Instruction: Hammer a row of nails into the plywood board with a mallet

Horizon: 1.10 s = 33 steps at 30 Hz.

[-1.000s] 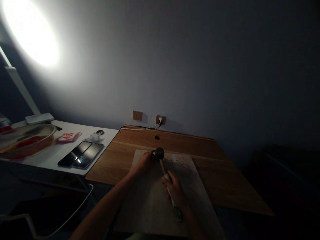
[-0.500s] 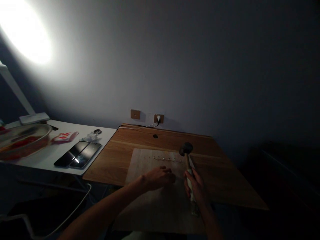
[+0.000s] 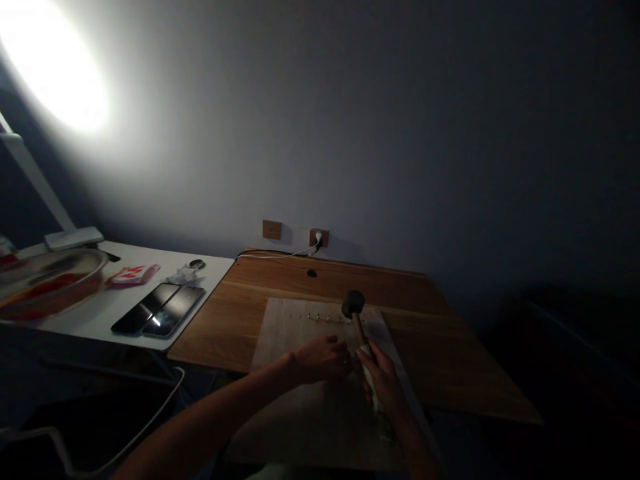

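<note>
My right hand [image 3: 383,377] is wrapped around the handle of a mallet [image 3: 354,304] with a dark, blunt head and a light wooden shaft. The mallet's head is over the right end of a row of small shiny metal pieces [image 3: 328,318], which look like nails or screws standing in a pale wooden board [image 3: 280,333]. To the left of the mallet, my left hand [image 3: 325,360] is low over the board with its fingers curled together. A tiny bright spot shows at its fingertips, too small and dark to name.
Under the board is a brown wooden table [image 3: 450,353]. On the left, a white table [image 3: 150,253] carries two phones [image 3: 173,310], a crumpled plastic bag [image 3: 184,275], a red-and-white packet [image 3: 133,275], a large bowl [image 3: 95,267] and a lamp [image 3: 75,237]. Cables run to a wall socket [image 3: 319,238].
The mallet and my right hand have moved left, bringing the head over the row's right end. My left hand has shifted slightly right and stays curled.
</note>
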Each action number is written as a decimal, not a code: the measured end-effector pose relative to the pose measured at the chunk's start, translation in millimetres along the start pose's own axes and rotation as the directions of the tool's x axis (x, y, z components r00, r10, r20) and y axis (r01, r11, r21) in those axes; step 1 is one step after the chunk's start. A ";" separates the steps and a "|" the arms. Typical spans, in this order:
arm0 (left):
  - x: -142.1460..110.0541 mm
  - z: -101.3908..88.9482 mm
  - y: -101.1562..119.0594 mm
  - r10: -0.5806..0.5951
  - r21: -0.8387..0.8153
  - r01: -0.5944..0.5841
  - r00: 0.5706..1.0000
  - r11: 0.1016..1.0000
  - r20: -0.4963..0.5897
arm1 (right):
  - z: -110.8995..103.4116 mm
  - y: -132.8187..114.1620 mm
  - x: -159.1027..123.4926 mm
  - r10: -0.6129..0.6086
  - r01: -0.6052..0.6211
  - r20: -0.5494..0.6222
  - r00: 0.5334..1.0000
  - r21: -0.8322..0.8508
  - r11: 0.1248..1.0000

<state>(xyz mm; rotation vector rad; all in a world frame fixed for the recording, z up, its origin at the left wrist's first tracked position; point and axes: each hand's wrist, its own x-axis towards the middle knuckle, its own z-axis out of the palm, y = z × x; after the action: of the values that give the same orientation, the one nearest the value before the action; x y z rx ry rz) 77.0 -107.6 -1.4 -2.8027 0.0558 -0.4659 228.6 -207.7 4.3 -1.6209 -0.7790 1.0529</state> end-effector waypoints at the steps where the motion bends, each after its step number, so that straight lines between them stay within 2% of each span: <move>1: 1.3 -1.8 1.4 0.006 -0.001 -0.006 1.000 1.000 0.003 | 0.5 0.1 0.0 0.007 -0.007 0.002 1.000 0.001 1.000; 8: 7.5 -8.2 8.7 -0.030 0.000 0.030 1.000 1.000 -0.002 | -1.7 -2.3 -1.5 -0.019 0.018 -0.028 0.999 -0.020 1.000; 15: 4.2 0.0 17.7 -0.039 0.054 0.038 0.999 0.998 0.007 | -3.8 -5.6 -1.9 -0.082 0.082 -0.009 0.997 -0.022 0.996; 20: 2.1 2.1 14.8 -0.156 0.044 0.153 0.986 0.987 0.062 | -2.8 -5.1 -1.5 -0.070 0.070 0.007 0.997 -0.012 0.997; 22: 0.4 1.1 7.9 -0.238 0.057 0.233 0.965 0.971 0.112 | -2.6 -4.3 -1.2 -0.065 0.065 0.010 0.998 -0.006 0.998; 26: -7.2 -1.1 -12.6 -0.392 0.088 0.382 0.895 0.920 0.215 | -2.9 -1.8 -0.3 -0.062 0.062 0.053 0.997 -0.006 0.998; 30: -21.7 -4.6 -35.7 -0.497 0.008 0.507 0.841 0.862 0.213 | -4.0 1.0 0.4 -0.064 0.065 0.064 0.996 -0.016 0.998; 32: -32.0 -6.3 -48.8 -0.596 -0.075 0.614 0.784 0.786 0.174 | -4.2 2.1 0.3 -0.063 0.064 0.057 0.996 -0.014 0.998; 33: -37.8 -6.5 -55.7 -0.661 -0.134 0.679 0.734 0.722 0.155 | -4.0 2.5 0.1 -0.068 0.068 0.056 0.996 -0.008 0.998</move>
<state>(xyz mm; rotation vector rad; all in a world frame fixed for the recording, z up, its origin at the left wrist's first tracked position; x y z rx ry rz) 38.5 -53.0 9.3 -2.9429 -1.0320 -0.4914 232.3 -209.8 2.3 -1.5685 -0.8720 1.0506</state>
